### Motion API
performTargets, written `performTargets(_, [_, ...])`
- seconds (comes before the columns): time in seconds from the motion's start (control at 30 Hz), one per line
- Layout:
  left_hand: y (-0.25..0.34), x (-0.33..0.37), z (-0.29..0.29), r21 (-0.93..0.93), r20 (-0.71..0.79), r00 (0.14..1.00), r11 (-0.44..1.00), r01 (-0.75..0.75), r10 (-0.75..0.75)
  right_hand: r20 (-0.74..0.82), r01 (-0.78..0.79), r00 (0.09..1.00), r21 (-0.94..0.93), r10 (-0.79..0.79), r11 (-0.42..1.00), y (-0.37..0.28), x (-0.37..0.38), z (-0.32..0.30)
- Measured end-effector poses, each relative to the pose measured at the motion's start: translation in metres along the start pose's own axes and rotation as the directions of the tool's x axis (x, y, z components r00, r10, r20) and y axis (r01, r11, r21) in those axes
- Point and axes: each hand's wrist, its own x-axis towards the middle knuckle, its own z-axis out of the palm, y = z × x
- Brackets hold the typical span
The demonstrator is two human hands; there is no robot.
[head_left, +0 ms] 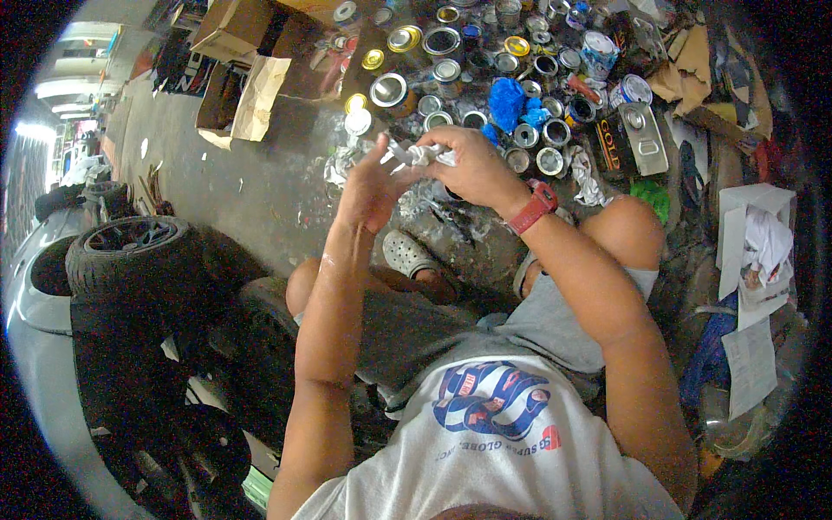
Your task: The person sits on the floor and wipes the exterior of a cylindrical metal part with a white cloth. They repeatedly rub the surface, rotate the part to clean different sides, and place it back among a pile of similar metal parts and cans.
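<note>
Above the stained floor, a twisted white rag spans the gap between both hands. Right hand curled closed on one end, fingers bent over it. Left hand meets the other end, thumb raised; whether it grips, cannot tell. Beyond: many round cans, a crumpled blue wad among them. Open cardboard box upper left; tyre farther left, lying flat.
</note>
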Motion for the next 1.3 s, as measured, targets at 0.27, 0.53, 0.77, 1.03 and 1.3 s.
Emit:
performTargets(0.27, [-0.011, 0.000, 0.017, 0.213, -0.008, 0.994, 0.972, -0.103, 0.107, 0.006, -0.091, 0.996, 0.140, 0.091, 0.986, 0.016, 0.007, -0.005])
performTargets(0.53, [-0.004, 0.002, 0.009, 0.222, 0.030, 0.993, 0.968, -0.115, 0.111, -0.004, -0.169, 0.985, 0.221, 0.174, 0.960, 0.017, 0.005, 0.010])
performTargets(0.77, [-0.019, 0.004, 0.016, 0.222, -0.016, 0.992, 0.968, -0.118, 0.125, -0.291, -0.103, 0.939, 0.266, 0.182, 0.958, 0.036, 0.008, 0.026])
performTargets(1.03, [0.011, -0.001, 0.009, -0.054, -0.023, 0.995, 0.994, -0.099, 0.098, 0.023, -0.019, 1.000, 0.118, 0.017, 0.993, 0.011, 0.003, 0.005])
performTargets(1.3, [0.004, -0.005, 0.018, 0.071, 0.024, 0.994, 0.991, -0.109, 0.108, 0.046, -0.072, 0.997, 0.105, 0.068, 0.992, 0.007, -0.001, 0.000])
